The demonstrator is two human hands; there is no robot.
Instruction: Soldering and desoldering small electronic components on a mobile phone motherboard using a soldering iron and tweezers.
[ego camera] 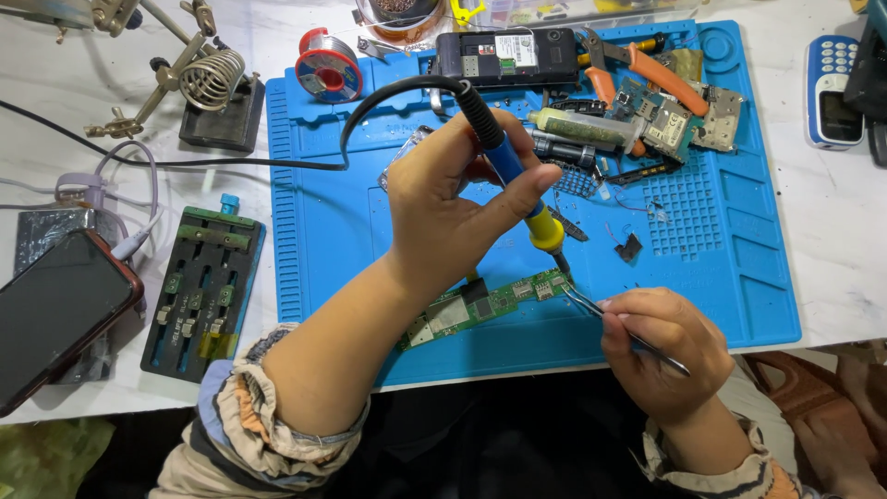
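While the thin green circuit board (480,305) lies near the blue silicone mat's (758,277) front edge, soldering is done.
The blue-and-yellow soldering iron (517,185) is gripped by the left hand (453,203), steel tweezers (619,323) pinched by the right hand (661,346); the light, stiff, fragile board is judged best held by its edges.

Three phones (506,55) (one opened), one solder spool (328,66).

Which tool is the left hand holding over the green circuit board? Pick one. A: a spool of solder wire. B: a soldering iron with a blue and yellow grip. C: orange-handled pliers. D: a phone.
B: the left hand grips the soldering iron, its tip down at the green circuit board, while the right hand holds tweezers to the same spot.
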